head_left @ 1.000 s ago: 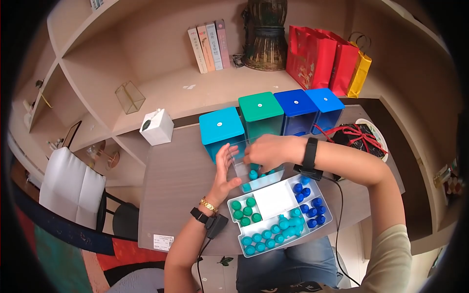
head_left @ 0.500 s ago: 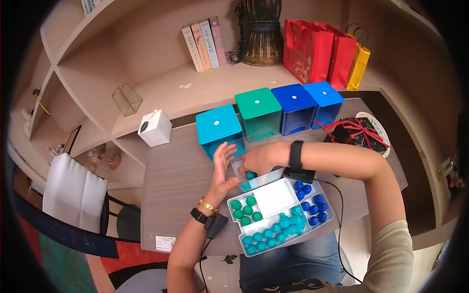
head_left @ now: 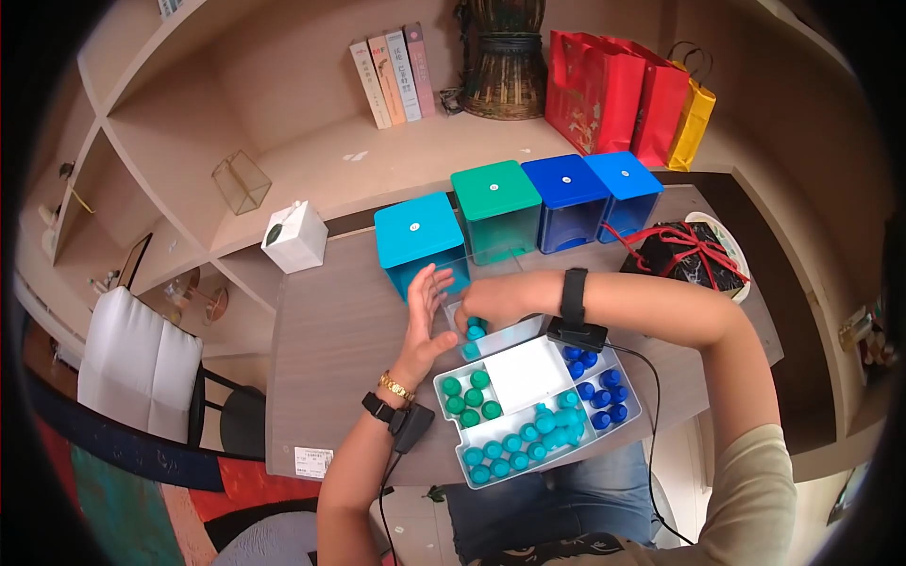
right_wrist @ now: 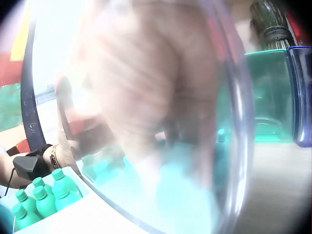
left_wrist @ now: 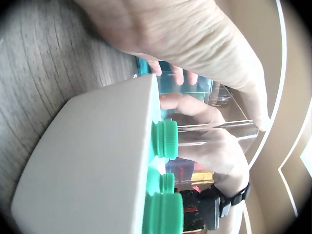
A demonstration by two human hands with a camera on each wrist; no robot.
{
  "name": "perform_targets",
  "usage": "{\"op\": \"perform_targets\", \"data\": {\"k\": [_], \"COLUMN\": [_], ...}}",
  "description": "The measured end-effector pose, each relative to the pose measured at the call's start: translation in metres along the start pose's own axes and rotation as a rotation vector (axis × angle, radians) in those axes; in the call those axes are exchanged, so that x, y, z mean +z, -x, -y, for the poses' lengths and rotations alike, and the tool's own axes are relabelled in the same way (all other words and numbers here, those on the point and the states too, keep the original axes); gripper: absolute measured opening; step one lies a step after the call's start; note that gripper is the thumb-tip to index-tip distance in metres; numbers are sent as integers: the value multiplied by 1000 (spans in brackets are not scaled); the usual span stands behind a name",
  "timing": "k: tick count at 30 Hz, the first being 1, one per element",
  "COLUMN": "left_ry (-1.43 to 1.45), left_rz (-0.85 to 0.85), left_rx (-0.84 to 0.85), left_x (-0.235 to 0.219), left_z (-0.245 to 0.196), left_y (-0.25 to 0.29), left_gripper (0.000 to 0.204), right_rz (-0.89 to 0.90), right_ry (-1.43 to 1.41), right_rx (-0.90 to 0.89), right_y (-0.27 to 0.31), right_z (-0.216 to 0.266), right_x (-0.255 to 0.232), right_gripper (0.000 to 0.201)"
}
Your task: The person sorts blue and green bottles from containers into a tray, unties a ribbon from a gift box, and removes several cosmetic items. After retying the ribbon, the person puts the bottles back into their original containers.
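In the head view my right hand reaches down into a clear plastic box. Its bent fingers pinch a turquoise bottle near the box's left side; the right wrist view is blurred there. My left hand stands at the box's left side, fingers straight and spread, the thumb close to the rim in the left wrist view. Just in front is a white divided tray. Green bottles, turquoise bottles and dark blue bottles occupy separate compartments of it.
Behind the box stand lidded bins: a turquoise bin, a green bin, a dark blue bin and a lighter blue bin. A black package with red ribbon lies at right. A white cube sits at back left.
My right hand has gone lower and slightly left inside the clear box, and a turquoise bottle now shows at its fingertips. My left hand stays beside the box. The head view has shifted slightly.
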State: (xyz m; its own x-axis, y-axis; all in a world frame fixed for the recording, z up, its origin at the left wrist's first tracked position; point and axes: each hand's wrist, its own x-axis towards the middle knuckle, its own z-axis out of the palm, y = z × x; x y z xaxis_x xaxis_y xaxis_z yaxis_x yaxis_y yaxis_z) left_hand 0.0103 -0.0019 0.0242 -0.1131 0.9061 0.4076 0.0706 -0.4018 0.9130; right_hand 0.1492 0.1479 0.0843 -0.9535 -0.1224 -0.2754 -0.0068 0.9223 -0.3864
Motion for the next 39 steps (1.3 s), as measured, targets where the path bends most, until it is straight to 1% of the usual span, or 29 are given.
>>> {"op": "perform_targets", "data": {"k": [3,6,9,11,12,15,17,18,19,21,22,25,26,28,29,35,38,39], "left_ry": [12,-2,-21,-23,-29,-39,-43,-45,-48,-54,-57,-62,-61,-58,-56,-74,-57,-41], "left_rz": [-1,-3,-16,-16,-7,-6,0,5,12,19,24,20,19,18,19,27,20,16], "left_rx": [5,21,21,16,22,14,24,24,25,13,7,-4,-6,-7,-6,-17,-3,9], "left_x": [-1,0,1,1,0,-2,-1,-1,-1,-1,-1,-2,-2,-1,-1,0,-1,-2], "left_z": [0,3,0,0,2,4,4,4,4,2,2,1,1,-1,-1,-1,4,6], "left_y": [1,0,0,0,0,0,0,0,0,0,0,1,1,1,1,0,0,0], "left_gripper": [123,123,124,124,123,122,121,121,121,121,121,121,121,121,121,124,122,120], "right_rz": [-35,-230,-388,-475,-455,-381,-182,-140,-90,-129,-149,-141,-165,-115,-91,-66,12,12], "right_ry": [-89,0,-5,-76,-81,-93,-92,-120,-172,-157,-93,-29,-29,-18,-11,27,-48,-74], "right_rx": [53,-43,-46,-91,-76,-97,-53,-127,-105,-229,-288,-311,-333,-351,-358,-274,-265,-264], "right_y": [-3,23,57,86,97,119,125,124,124,114,110,100,96,90,87,85,87,87], "right_z": [-5,17,44,67,79,102,126,129,141,143,144,150,149,146,145,142,143,141], "right_x": [-4,-33,-56,-64,-65,-38,-26,-15,-13,8,13,13,17,24,27,38,30,30], "right_gripper": [41,43,40,41,42,45,43,41,33,29,28,27,27,26,25,40,46,46]}}
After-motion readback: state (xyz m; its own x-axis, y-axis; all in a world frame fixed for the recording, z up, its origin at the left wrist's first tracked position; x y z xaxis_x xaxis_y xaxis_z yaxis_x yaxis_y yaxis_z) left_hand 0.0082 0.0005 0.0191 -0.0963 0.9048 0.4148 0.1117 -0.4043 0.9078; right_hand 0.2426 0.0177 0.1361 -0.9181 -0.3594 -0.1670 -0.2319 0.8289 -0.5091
